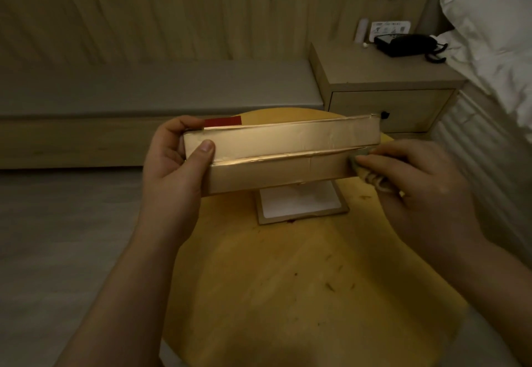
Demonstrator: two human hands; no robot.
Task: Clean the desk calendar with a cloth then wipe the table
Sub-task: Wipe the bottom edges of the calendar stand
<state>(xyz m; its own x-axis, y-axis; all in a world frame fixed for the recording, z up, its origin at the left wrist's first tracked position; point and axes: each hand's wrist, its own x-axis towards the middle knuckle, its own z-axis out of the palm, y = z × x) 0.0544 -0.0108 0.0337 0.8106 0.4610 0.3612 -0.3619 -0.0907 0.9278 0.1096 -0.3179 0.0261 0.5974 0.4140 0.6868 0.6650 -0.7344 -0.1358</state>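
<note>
A gold, foil-covered desk calendar (pixel 280 148) is held up above the round yellow wooden table (pixel 288 280), its underside turned toward me. My left hand (pixel 178 159) grips its left end, thumb on the front face. My right hand (pixel 411 182) holds a bunched greyish cloth (pixel 371 175) pressed against the calendar's right end. A red strip (pixel 223 121) shows behind the calendar's top left edge.
A white card in a brown frame (pixel 302 204) lies on the table under the calendar. Dark specks mark the tabletop. A nightstand (pixel 383 76) with a black telephone (pixel 406 44) stands at the back right, a bed with a white pillow (pixel 489 21) beside it.
</note>
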